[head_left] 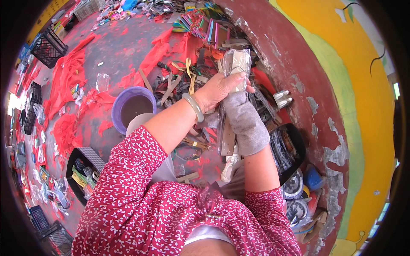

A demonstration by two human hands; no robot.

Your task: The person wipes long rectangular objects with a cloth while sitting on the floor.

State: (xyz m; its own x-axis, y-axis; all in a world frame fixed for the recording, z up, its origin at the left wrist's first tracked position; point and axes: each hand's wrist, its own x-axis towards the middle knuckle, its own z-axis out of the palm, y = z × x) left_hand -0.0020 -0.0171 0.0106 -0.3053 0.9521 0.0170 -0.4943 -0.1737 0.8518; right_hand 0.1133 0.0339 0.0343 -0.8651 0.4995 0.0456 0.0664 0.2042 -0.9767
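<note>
Cream bundle point(237, 59) in clear plastic, hand-held

Left hand point(220, 90) closed around the bundle's near end, thumb across it; grey cloth point(245, 123) covers the right hand (whose grip cannot be told). The bundle is held right of and beyond the purple bucket point(132, 94). Step in hand, apparently: steadying it. Any next move would call for a firm left hold.
</note>
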